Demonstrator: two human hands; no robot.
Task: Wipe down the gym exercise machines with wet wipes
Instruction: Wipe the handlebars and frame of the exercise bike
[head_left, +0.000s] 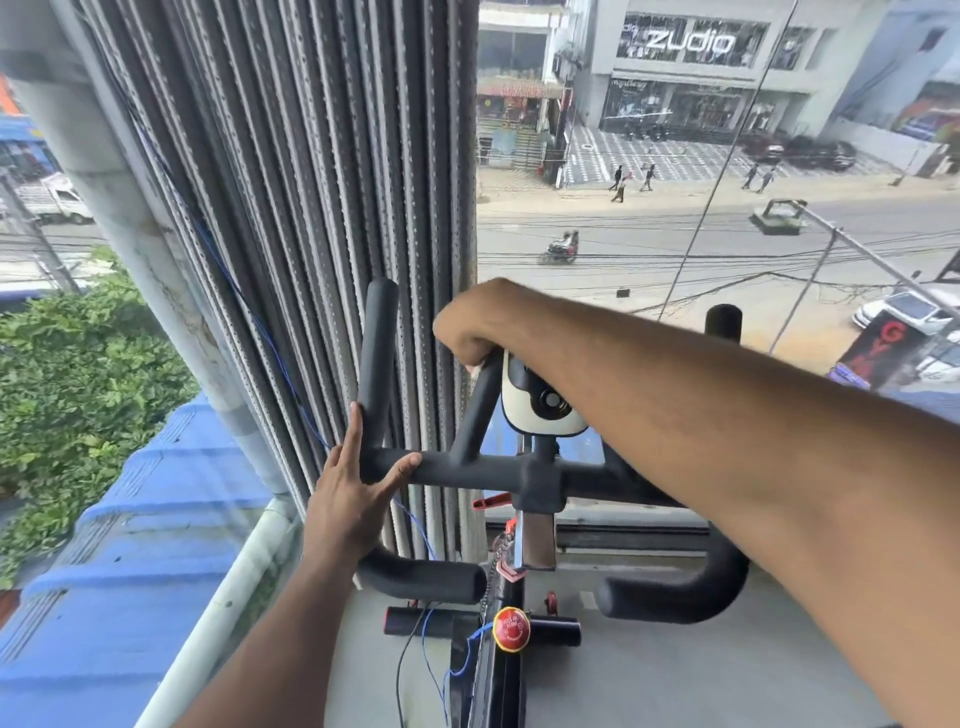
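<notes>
The person stands over an exercise bike (506, 613) set right against a tall window, its padded handlebar (467, 470) almost touching the hanging string curtain (291, 208) on the left side. The left hand (358, 486) rests flat against the left corner of the handlebar, fingers (353, 431) straight up along the upright horn and thumb lying on the cross tube; it holds nothing. The right arm reaches across from the right, and the right hand (470, 325) is curled over the top of the slanted inner bar just beside the white console (540, 397). A scrap of white shows under its fingers, probably the wet wipe (474, 370), though most of it is hidden by the hand. Below, the two lower grips curve back toward the person, with a red knob (511, 630) on the frame between them. There is little room on the left, where curtain and glass close in; to the right of the bar the grey floor (675, 675) lies open.
</notes>
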